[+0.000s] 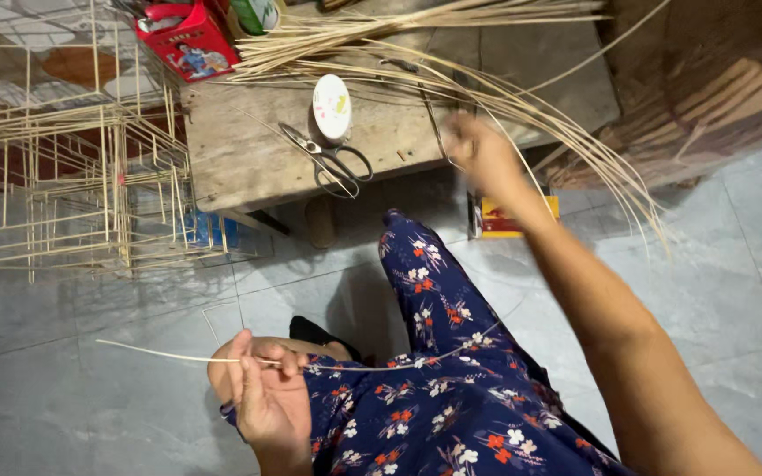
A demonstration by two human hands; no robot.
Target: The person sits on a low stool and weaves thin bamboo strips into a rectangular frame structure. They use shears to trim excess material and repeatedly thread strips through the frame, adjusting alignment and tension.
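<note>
the right hand (pixel 478 150) is motion-blurred above the wooden table (pixel 240 167), its grip unreadable. the red tin (pixel 185 37) on the table's far corner is cut off by the top edge.
</note>
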